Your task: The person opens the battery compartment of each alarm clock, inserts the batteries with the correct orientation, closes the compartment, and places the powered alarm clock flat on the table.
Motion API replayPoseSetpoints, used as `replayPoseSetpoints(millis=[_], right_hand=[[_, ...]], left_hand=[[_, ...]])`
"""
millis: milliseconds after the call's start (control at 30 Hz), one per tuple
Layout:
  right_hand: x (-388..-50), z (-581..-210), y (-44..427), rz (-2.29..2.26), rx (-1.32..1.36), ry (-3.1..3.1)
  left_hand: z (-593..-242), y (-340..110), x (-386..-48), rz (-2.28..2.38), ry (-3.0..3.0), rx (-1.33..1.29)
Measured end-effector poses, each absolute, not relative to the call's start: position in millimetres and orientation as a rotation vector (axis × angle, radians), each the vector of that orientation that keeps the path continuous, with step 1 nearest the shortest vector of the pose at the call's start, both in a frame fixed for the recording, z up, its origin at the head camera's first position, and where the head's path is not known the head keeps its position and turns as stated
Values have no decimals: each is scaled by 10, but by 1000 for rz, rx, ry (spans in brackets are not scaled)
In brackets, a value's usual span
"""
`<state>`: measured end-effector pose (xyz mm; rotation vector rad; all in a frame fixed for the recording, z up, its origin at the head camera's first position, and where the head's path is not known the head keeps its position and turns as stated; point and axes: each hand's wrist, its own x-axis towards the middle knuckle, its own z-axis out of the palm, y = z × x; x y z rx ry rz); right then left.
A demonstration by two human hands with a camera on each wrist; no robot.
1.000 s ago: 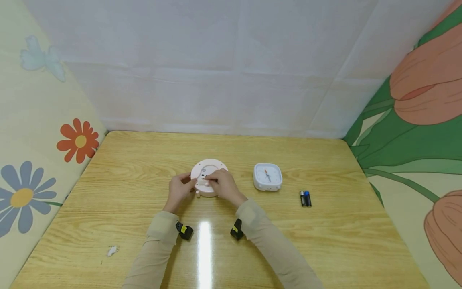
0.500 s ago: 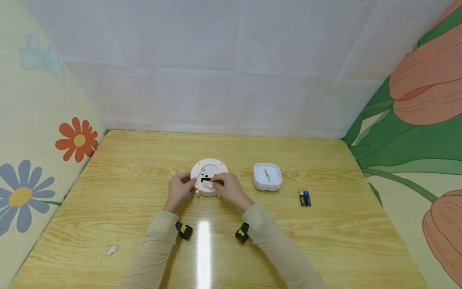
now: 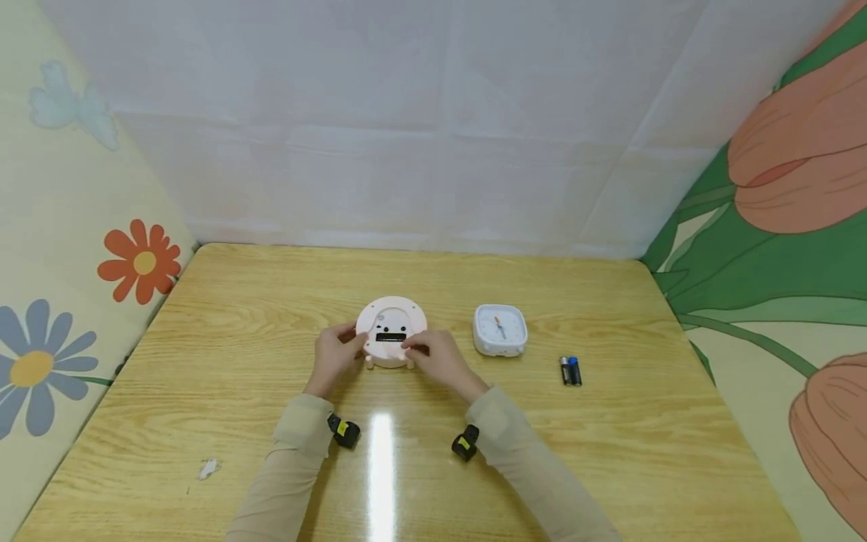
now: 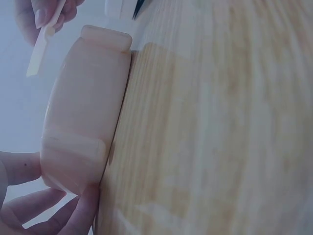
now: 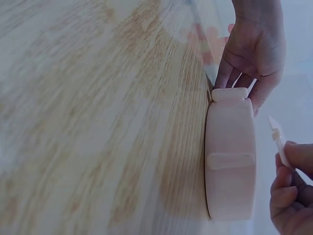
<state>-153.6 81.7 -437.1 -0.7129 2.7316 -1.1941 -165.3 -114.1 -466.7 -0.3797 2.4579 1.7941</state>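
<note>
A round pale pink clock [image 3: 391, 305] lies face down on the table, its back upward. In that back a dark battery compartment [image 3: 390, 338] is uncovered; whether a battery sits inside is too small to tell. My left hand [image 3: 332, 355] grips the clock's left rim, thumb on top and fingers against its side. Between thumb and fingers my right hand [image 3: 439, 357] pinches a small pink battery cover [image 5: 278, 142]. In the right wrist view the cover is tilted and apart from the clock. Stubby feet [image 5: 230, 161] stick out along the clock's side.
To the right stands a white square alarm clock [image 3: 500, 330], dial up. Two AA-type batteries [image 3: 571, 371] lie side by side farther right on the wooden table [image 3: 609, 452]. A small white mark [image 3: 208, 469] shows at the front left.
My right hand has drawn back to the right and toward me with the battery cover, leaving the compartment in full view. The left hand keeps its hold on the pink clock.
</note>
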Motion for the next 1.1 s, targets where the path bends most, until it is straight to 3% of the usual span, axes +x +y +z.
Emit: replayPoseSetpoints(millis=[1100], right_hand=[[-1382, -4460, 1100, -1078, -678, 2576]], left_hand=[[-4685, -1161, -1651, 1769, 2498, -363]])
